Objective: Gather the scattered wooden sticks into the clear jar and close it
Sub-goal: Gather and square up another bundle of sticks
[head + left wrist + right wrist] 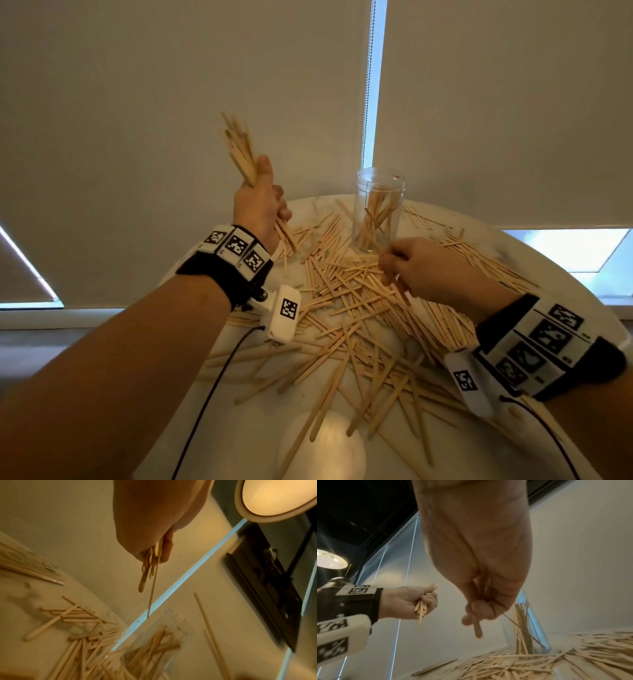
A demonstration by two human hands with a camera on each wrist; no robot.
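Note:
Many flat wooden sticks (356,308) lie scattered over the round white table (239,428). The clear jar (378,209) stands open at the table's far side with several sticks in it, also seen in the right wrist view as the jar (537,635). My left hand (260,198) is raised left of the jar and grips a bundle of sticks (239,150) that fans upward. My right hand (407,263) hovers just in front of the jar, low over the pile, pinching a few sticks (476,627). No lid shows in any view.
Pale roller blinds (171,102) hang right behind the table, with a bead chain (368,85) in the gap. A lamp's reflection (325,442) glows on the near tabletop. Cables run from both wrist cameras over the near edge.

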